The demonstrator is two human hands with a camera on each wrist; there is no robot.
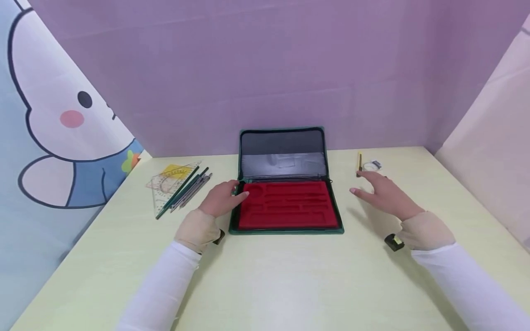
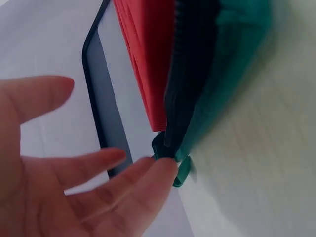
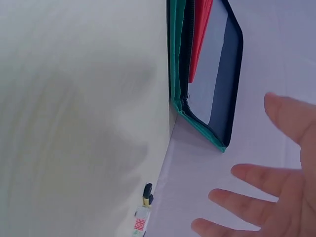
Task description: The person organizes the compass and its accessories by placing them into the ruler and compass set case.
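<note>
A green zip case (image 1: pixel 290 231) lies opened out, its dark-lined lid (image 1: pixel 283 142) standing up at the back. In its base sits a red insert (image 1: pixel 290 209) with a round hollow and several long slots. My left hand (image 1: pixel 221 198) is at the case's left side, fingers extended and thumb over the edge of the insert. The left wrist view puts its fingertips (image 2: pixel 165 170) right at the hinge corner, beside a small green tab (image 2: pixel 182 173). To the right of the case my right hand (image 1: pixel 385 195) hovers, fingers spread, holding nothing.
Several pencils (image 1: pixel 182 193) lie left of the case, partly over clear set squares (image 1: pixel 159 197) and a yellow one (image 1: pixel 178 171). Beyond my right hand are a slim yellow-and-black item (image 1: pixel 359 164) and a small white item (image 1: pixel 372 166). A purple backdrop (image 1: pixel 281 78) rises behind.
</note>
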